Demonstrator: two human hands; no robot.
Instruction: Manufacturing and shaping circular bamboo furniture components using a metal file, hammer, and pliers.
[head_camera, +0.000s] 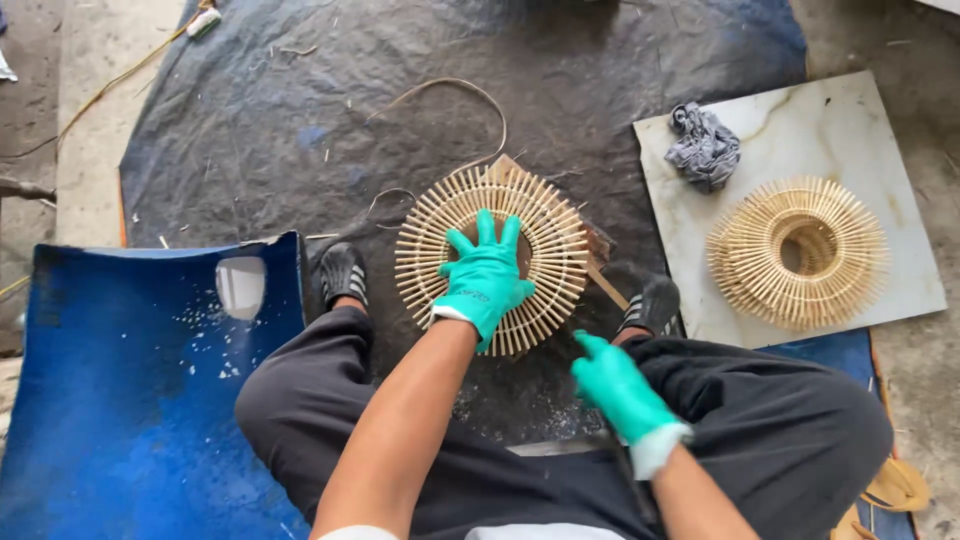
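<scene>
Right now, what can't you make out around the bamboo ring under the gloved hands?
Head view only:
- Centre of the bamboo ring: covered by the left hand.
- Wooden block beneath the ring: mostly hidden by the ring.
- Right hand: a dark tool seems to run from it; too blurred and shadowed to identify.
- Yellow object at the lower right: cut off by the frame edge.

2 bamboo rings: 1 on the tarp (250, 120) under the left hand (483, 277), 1 on the tile (800, 130) near its right edge. 2 green gloves, left and right hand (620, 390). 2 black shoes (343, 272). 1 grey rag (704, 147) at tile's top-left corner. 1 blue plastic sheet (120, 400).
</scene>
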